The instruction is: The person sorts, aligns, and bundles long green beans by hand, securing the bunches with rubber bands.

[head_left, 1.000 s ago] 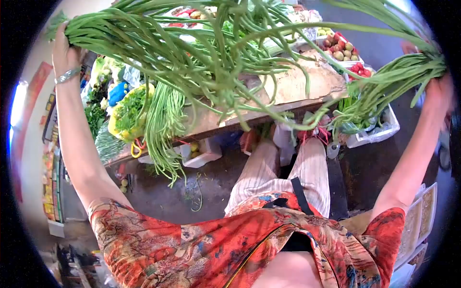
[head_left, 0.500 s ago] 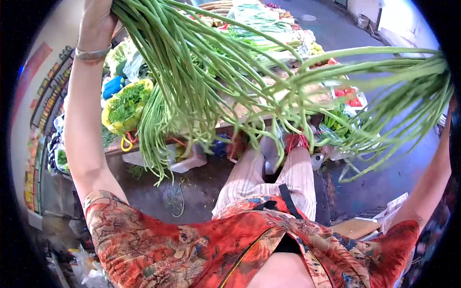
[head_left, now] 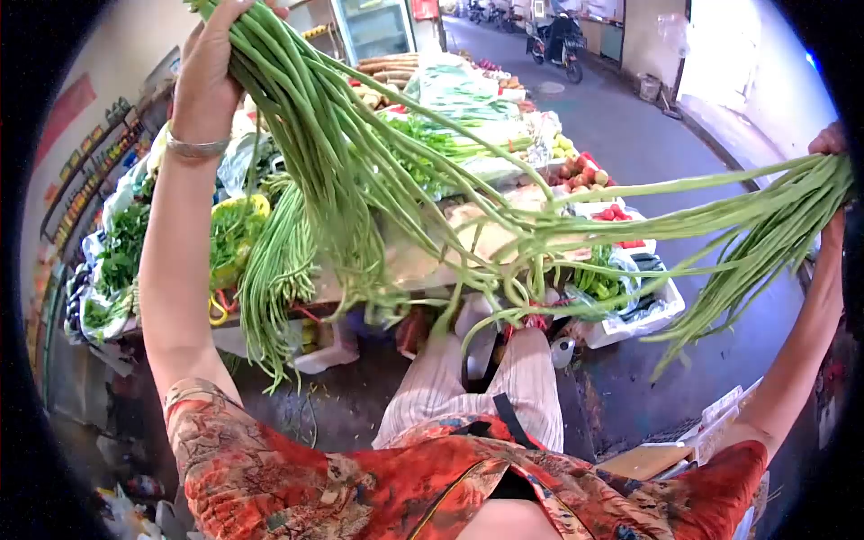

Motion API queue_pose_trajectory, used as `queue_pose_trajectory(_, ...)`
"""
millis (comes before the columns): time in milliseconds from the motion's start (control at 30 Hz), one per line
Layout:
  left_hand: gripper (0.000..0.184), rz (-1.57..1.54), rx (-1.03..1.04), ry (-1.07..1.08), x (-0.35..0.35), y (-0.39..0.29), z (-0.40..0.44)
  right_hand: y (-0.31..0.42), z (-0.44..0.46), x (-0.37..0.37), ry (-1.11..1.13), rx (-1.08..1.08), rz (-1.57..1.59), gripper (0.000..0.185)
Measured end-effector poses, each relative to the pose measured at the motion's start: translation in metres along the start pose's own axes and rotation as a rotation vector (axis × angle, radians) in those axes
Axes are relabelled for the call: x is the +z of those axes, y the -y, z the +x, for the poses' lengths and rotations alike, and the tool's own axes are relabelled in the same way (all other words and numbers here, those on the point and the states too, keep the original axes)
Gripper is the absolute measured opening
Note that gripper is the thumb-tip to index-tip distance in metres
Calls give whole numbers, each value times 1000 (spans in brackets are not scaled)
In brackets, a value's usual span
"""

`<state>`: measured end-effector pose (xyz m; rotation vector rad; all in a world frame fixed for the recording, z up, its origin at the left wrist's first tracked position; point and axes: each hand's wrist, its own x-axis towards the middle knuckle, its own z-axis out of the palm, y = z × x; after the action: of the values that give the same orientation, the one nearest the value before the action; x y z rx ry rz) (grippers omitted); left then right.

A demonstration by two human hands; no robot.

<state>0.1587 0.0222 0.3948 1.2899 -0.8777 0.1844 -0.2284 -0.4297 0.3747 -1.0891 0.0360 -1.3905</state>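
Note:
My left hand [head_left: 209,76], with a bracelet at the wrist, is raised at the upper left. Its fingers are wrapped round a thick bunch of long green beans [head_left: 310,135] that hangs down over the stall. My right hand [head_left: 830,142], partly cut off at the right edge, grips a second bunch of long beans [head_left: 778,211]. Loose ends from both bunches cross and tangle in the middle, in front of my legs. Below my left hand's bunch, another pile of long beans [head_left: 274,261] droops over the front edge of the stall table.
Leafy greens in a yellow bag [head_left: 236,236] lie at the left. Red tomatoes [head_left: 612,214] and a white foam box of vegetables [head_left: 634,326] are at the right. Carrot-like roots [head_left: 389,67] lie at the back. A motorbike [head_left: 558,45] stands in the passage beyond.
Both hands have come lower and farther into view, the right one now visible. The bean strands between the bunches are drawn out more sideways. The view has tilted up, showing the passage.

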Motion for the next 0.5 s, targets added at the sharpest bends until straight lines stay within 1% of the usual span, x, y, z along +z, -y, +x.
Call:
queue_pose_trajectory(33, 29, -6, -12, 62, 4, 0, 1, 8, -2, 8, -127, 62, 84, 11)
queue_pose_trajectory(67, 29, -6, 118, -60, 23, 5, -10, 16, -11, 24, -315, 125, 187, 12)
queue_pose_trajectory(100, 29, 68, 158, 38, 21, 12, -17, 21, -19, 33, -420, 135, 205, 12)
queue_pose_trajectory(167, 20, 95, 125, 122, 13, 30, -17, 16, -42, 34, -175, -52, -165, 13)
queue_pose_trajectory(233, 24, 135, 66, 36, 8, 32, -16, 18, 1, -17, 183, -37, -197, 18)
queue_pose_trajectory(267, 24, 113, 56, -17, -5, 34, -7, 29, 43, -43, -147, 123, -15, 22)
queue_pose_trajectory(300, 24, 95, 32, -71, -18, 37, -2, 41, 84, -69, -508, 206, 209, 26)
queue_pose_trajectory(333, 23, 191, 109, -57, -19, 33, -14, 45, 62, -81, -252, -49, -68, 28)
queue_pose_trajectory(367, 24, -25, -58, -94, -50, 45, 9, 47, 46, -89, 29, -290, -333, 30)
queue_pose_trajectory(400, 18, 88, 80, 10, -62, 48, 4, 47, 41, -91, 39, -265, -339, 30)
queue_pose_trajectory(467, 20, 181, 169, 147, -78, 44, -3, 41, 38, -95, -53, -45, -73, 30)
queue_pose_trajectory(500, 22, 108, 9, 61, -106, 47, 25, 36, 37, -98, -107, 69, 58, 30)
